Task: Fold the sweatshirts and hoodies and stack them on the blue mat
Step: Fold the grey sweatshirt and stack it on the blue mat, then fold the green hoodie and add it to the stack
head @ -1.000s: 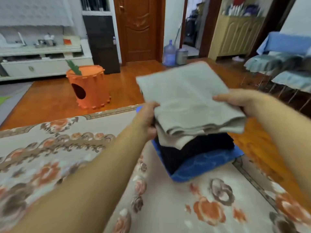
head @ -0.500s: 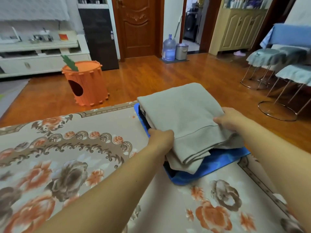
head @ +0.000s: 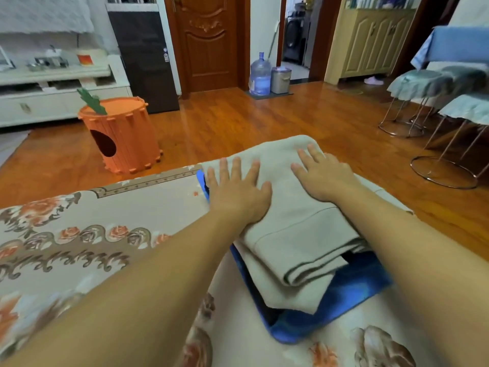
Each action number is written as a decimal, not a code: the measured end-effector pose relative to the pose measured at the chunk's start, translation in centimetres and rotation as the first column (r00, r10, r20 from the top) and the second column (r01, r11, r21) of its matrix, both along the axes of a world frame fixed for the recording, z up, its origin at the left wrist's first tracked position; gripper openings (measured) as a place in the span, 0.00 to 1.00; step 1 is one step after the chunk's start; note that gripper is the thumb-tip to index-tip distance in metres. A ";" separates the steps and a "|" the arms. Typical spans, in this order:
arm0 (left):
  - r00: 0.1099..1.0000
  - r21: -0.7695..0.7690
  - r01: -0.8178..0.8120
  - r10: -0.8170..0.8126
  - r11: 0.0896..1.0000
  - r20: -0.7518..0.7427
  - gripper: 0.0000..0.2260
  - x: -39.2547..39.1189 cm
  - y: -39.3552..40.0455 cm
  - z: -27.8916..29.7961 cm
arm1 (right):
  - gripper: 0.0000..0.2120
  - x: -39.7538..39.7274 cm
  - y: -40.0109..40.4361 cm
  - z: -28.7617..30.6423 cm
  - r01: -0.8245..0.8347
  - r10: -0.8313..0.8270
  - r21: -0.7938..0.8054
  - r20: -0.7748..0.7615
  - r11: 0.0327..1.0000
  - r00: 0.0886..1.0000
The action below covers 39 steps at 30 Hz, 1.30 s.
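Note:
A folded beige sweatshirt (head: 296, 234) lies on top of a stack on the blue mat (head: 344, 295). A dark folded garment (head: 353, 255) peeks out beneath it at the near edge. My left hand (head: 238, 192) presses flat on the beige top's left side with fingers spread. On its far right part, my right hand (head: 321, 174) lies flat too, fingers straight. Neither hand grips the cloth. The mat sits at the far right corner of a floral-patterned surface (head: 92, 247).
An orange barrel-shaped stool (head: 119, 133) stands on the wooden floor beyond the surface's far edge. A water bottle (head: 260, 74) and small bin (head: 280, 80) stand by the door. Metal-legged stools (head: 423, 102) stand at the right.
The beige sweatshirt went from held up in both hands to lying on the stack. Both hands let go of its edges and now press flat on top.

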State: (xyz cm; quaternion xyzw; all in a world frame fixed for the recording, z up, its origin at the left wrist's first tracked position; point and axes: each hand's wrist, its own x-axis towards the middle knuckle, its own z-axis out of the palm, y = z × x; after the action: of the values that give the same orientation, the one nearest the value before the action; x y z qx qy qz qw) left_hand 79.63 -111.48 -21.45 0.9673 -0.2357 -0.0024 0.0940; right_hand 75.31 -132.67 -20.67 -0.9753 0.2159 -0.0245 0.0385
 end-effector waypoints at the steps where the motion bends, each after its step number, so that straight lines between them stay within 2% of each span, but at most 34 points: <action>1: 1.000 0.013 0.001 -0.001 1.000 0.005 0.30 0.2 -0.1 -0.2 | 0.32 0.2 0.1 0.0 -0.007 0.007 0.002 0.010 1.000 1.000; 3: 1.000 0.034 0.013 -0.013 0.999 0.010 0.31 0.2 -0.2 0.1 | 0.31 0.1 0.5 0.2 -0.017 0.019 -0.060 0.021 0.998 1.000; 5: 0.999 0.052 0.031 -0.029 0.998 -0.044 0.31 0.3 0.2 0.8 | 0.30 -0.4 1.1 0.5 -0.006 0.005 -0.117 -0.006 0.993 1.000; 8: 0.981 0.097 0.096 -0.077 0.991 -0.180 0.32 -1.3 1.7 2.6 | 0.29 -1.2 3.7 3.3 0.092 -0.125 -0.158 -0.217 0.983 0.968; 10: 0.964 0.078 0.164 -0.143 0.983 -0.225 0.31 -4.4 4.3 3.4 | 0.28 -2.2 7.8 6.0 0.105 -0.153 -0.193 -0.254 0.976 0.955; 12: 0.957 0.039 0.234 -0.223 0.971 -0.187 0.29 -8.5 9.1 3.8 | 0.23 -4.0 13.2 7.2 -0.011 -0.010 -0.196 -0.104 0.980 0.995; 14: 0.969 0.029 0.226 -0.222 0.974 -0.104 0.27 -12.7 16.0 4.3 | 0.19 -6.4 19.7 6.9 -0.195 0.209 -0.194 0.058 0.962 0.976; 17: 0.994 0.004 0.077 -0.076 0.997 -0.075 0.24 -17.2 28.7 6.0 | 0.18 -10.3 31.2 5.7 -0.436 0.438 -0.049 0.157 0.898 0.885; 20: 0.984 -0.066 -0.171 0.168 0.983 -0.055 0.21 -21.4 42.6 8.9 | 0.22 -13.0 44.0 6.6 -0.618 0.610 0.033 0.125 0.786 0.782; 24: 0.862 -0.169 -0.503 0.507 0.847 -0.024 0.18 -28.8 60.0 13.2 | 0.23 -16.0 63.0 11.2 -0.800 0.787 0.151 0.148 0.581 0.600; 30: 0.607 -0.224 -0.780 0.793 0.584 -0.048 0.17 -42.6 78.5 13.1 | 0.24 -24.7 88.0 12.9 -0.953 0.946 0.199 0.188 0.227 0.265; 33: 0.472 -0.241 -0.867 0.873 0.436 -0.120 0.15 -49.0 84.8 10.6 | 0.23 -30.7 95.6 10.7 -0.973 0.978 0.217 0.173 0.081 0.120; 36: 0.363 -0.243 -0.918 0.912 0.314 -0.190 0.15 -54.5 89.1 7.9 | 0.22 -35.7 101.0 7.7 -0.973 0.993 0.214 0.096 -0.092 -0.072; 39: 0.279 -0.250 -0.943 0.933 0.221 -0.226 0.13 -58.9 92.1 5.4 | 0.20 -39.4 105.4 5.7 -0.964 0.991 0.238 -0.032 -0.117 -0.128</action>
State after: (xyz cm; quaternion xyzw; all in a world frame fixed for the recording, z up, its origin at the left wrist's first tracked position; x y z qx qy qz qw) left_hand 20.78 -19.38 -16.05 0.8811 0.3974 0.0817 0.2431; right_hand 35.96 -27.32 -14.92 -0.8013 -0.5785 0.1253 0.0872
